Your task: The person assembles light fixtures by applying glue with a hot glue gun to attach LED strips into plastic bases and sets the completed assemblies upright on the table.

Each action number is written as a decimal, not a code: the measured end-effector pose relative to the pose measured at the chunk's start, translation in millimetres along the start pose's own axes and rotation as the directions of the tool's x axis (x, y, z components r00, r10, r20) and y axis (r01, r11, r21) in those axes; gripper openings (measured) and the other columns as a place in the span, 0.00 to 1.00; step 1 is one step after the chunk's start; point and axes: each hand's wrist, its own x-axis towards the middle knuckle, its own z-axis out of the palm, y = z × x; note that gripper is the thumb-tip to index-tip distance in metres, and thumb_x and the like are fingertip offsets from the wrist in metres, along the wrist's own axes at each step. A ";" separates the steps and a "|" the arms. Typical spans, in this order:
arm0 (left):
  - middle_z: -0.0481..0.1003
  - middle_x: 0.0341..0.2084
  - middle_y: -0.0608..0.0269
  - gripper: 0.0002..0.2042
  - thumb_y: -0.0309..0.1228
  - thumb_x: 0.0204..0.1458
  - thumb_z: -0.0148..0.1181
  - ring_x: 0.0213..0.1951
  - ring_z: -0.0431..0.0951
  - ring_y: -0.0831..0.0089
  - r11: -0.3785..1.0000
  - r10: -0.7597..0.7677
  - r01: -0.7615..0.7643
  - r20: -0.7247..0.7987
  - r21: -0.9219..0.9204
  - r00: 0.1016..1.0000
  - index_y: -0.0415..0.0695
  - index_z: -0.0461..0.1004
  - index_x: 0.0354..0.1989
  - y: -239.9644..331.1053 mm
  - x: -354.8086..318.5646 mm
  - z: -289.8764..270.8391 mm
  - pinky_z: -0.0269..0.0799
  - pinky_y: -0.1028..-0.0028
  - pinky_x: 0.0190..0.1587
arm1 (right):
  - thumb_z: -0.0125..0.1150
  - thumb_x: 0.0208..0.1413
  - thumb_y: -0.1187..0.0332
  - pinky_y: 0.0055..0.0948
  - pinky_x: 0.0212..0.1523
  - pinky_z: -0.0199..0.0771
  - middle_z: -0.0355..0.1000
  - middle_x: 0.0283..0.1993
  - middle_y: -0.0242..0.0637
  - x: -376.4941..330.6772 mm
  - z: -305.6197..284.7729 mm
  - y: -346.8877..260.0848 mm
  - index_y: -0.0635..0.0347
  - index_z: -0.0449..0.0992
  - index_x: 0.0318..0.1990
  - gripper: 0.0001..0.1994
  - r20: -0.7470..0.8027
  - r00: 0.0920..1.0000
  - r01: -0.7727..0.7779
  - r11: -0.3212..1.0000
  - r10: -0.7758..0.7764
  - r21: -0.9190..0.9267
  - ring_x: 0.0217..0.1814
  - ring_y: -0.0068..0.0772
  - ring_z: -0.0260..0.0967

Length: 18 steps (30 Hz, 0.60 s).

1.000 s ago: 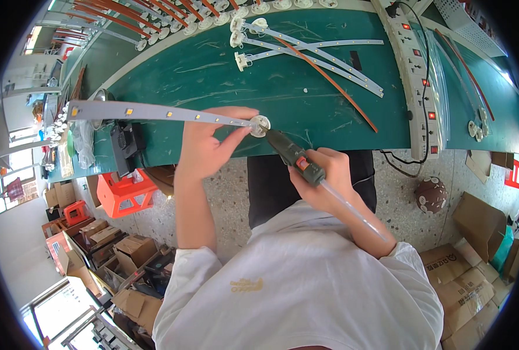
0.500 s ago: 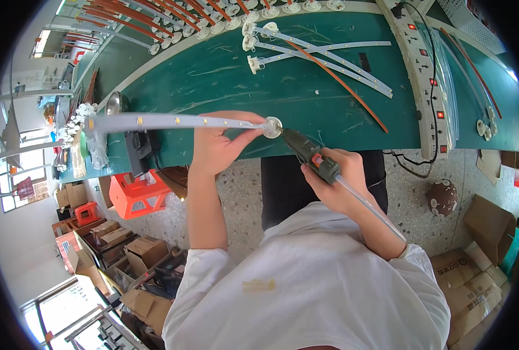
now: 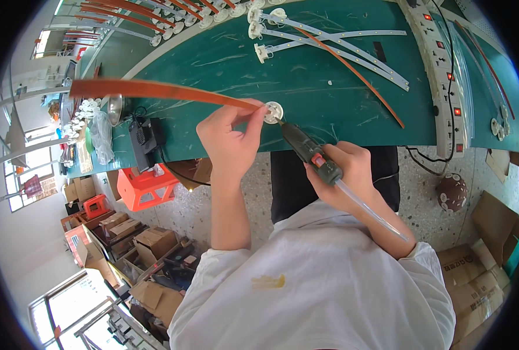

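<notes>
My left hand (image 3: 236,129) pinches an LED strip (image 3: 154,90) near its end, its orange-brown back facing up. At that end sits a round white plastic cap (image 3: 274,112), held just above the green table. A dark green hot glue gun (image 3: 306,146) is gripped in my right hand (image 3: 347,175), its nozzle tip at the cap's lower edge. A clear glue stick (image 3: 373,216) sticks out of the gun's rear along my forearm. Whether fresh glue lies on the cap I cannot make out.
Several LED strips (image 3: 353,55) with white caps lie crossed at the far side of the green table (image 3: 212,70). A power strip (image 3: 443,87) with lit red switches runs along the right. A black adapter box (image 3: 145,140) and metal bowl (image 3: 116,109) stand left.
The strip has been rolled over in my left hand: its white LED side showed before, now its orange-brown back does. The cap has turned with it, and the glue gun's nozzle stays beside it.
</notes>
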 end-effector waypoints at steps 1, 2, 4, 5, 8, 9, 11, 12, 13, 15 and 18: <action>0.83 0.29 0.58 0.05 0.15 0.52 0.67 0.34 0.84 0.76 0.999 0.023 -0.024 0.012 0.038 1.000 0.31 0.80 0.37 -0.2 -0.2 -0.6 0.78 0.79 0.38 | 0.71 0.41 0.73 0.39 0.20 0.60 0.64 0.17 0.39 1.1 1.1 0.5 0.61 0.74 0.23 0.09 0.000 1.000 -0.008 0.999 0.008 -0.034 0.18 0.43 0.63; 0.83 0.29 0.58 0.05 0.15 0.52 0.67 0.34 0.84 0.76 0.999 0.021 -0.021 0.011 0.039 1.000 0.31 0.80 0.37 -1.5 0.0 0.3 0.78 0.79 0.38 | 0.71 0.41 0.73 0.39 0.20 0.60 0.64 0.17 0.39 2.3 3.3 1.7 0.61 0.74 0.23 0.09 0.003 1.000 -0.007 0.999 0.007 -0.033 0.18 0.43 0.63; 0.84 0.26 0.58 0.05 0.19 0.46 0.71 0.28 0.86 0.69 1.000 0.029 -0.029 -0.072 -0.001 0.997 0.38 0.80 0.28 -4.2 0.4 3.7 0.77 0.77 0.33 | 0.72 0.40 0.73 0.39 0.20 0.60 0.64 0.16 0.39 4.7 7.2 3.8 0.61 0.74 0.23 0.09 -0.030 1.000 -0.010 1.000 0.010 -0.001 0.18 0.43 0.63; 0.84 0.26 0.58 0.05 0.19 0.46 0.71 0.28 0.86 0.69 1.000 0.027 -0.027 -0.073 -0.001 0.997 0.38 0.80 0.28 -5.3 0.2 3.8 0.77 0.77 0.33 | 0.72 0.40 0.73 0.39 0.20 0.60 0.64 0.16 0.39 5.4 8.0 3.3 0.61 0.74 0.23 0.09 -0.027 1.000 -0.010 1.000 0.010 -0.001 0.18 0.43 0.63; 0.84 0.26 0.58 0.05 0.19 0.46 0.71 0.28 0.86 0.69 0.999 0.039 -0.037 -0.077 0.022 0.996 0.38 0.80 0.28 -7.8 -0.5 3.5 0.77 0.77 0.33 | 0.72 0.40 0.73 0.39 0.20 0.59 0.63 0.16 0.39 8.1 8.3 0.2 0.60 0.73 0.22 0.09 -0.020 1.000 -0.020 1.000 0.020 0.003 0.17 0.43 0.62; 0.83 0.26 0.58 0.05 0.20 0.46 0.71 0.27 0.86 0.69 0.999 0.040 -0.039 -0.071 0.013 0.997 0.38 0.80 0.28 -7.3 -0.3 2.9 0.77 0.77 0.33 | 0.70 0.40 0.72 0.39 0.20 0.62 0.64 0.15 0.39 9.1 7.8 -0.9 0.59 0.73 0.21 0.09 -0.016 1.000 -0.011 1.000 0.011 -0.017 0.17 0.43 0.63; 0.83 0.26 0.58 0.05 0.20 0.46 0.71 0.27 0.86 0.69 0.999 0.037 -0.037 -0.068 0.001 0.997 0.38 0.80 0.29 -5.4 1.0 2.4 0.77 0.76 0.33 | 0.69 0.40 0.71 0.40 0.19 0.64 0.66 0.15 0.40 9.8 8.2 -1.5 0.58 0.72 0.20 0.09 -0.009 1.000 -0.002 0.999 0.002 -0.038 0.17 0.43 0.63; 0.83 0.26 0.58 0.05 0.20 0.46 0.71 0.27 0.86 0.69 1.000 0.023 -0.023 -0.061 -0.003 0.998 0.38 0.80 0.29 -4.0 2.2 2.2 0.77 0.76 0.33 | 0.69 0.40 0.71 0.40 0.19 0.65 0.66 0.15 0.40 9.9 8.5 -1.6 0.58 0.72 0.20 0.09 -0.017 1.000 -0.001 0.999 0.000 -0.049 0.17 0.43 0.63; 0.83 0.26 0.58 0.05 0.20 0.46 0.71 0.27 0.86 0.69 1.000 0.009 -0.010 -0.054 -0.007 0.999 0.39 0.81 0.30 -3.4 2.4 2.2 0.77 0.76 0.32 | 0.69 0.40 0.71 0.40 0.20 0.65 0.66 0.15 0.40 9.7 8.6 -1.7 0.58 0.73 0.20 0.09 -0.026 1.000 0.000 0.998 -0.001 -0.061 0.17 0.43 0.64; 0.83 0.26 0.58 0.05 0.20 0.46 0.71 0.27 0.86 0.69 1.000 0.020 -0.020 -0.051 -0.004 0.999 0.39 0.81 0.30 -5.7 2.0 1.7 0.77 0.76 0.32 | 0.70 0.39 0.71 0.40 0.20 0.65 0.66 0.15 0.40 9.7 9.0 -1.2 0.59 0.73 0.20 0.08 -0.019 1.000 -0.010 0.998 0.009 -0.065 0.17 0.43 0.64; 0.83 0.25 0.58 0.05 0.20 0.46 0.71 0.28 0.86 0.69 0.999 0.038 -0.038 -0.048 0.003 0.998 0.39 0.81 0.31 -6.1 1.6 1.3 0.77 0.76 0.32 | 0.70 0.39 0.71 0.40 0.20 0.65 0.66 0.15 0.40 9.7 9.0 -1.7 0.59 0.73 0.21 0.08 -0.011 1.000 -0.026 0.997 0.025 -0.067 0.17 0.43 0.64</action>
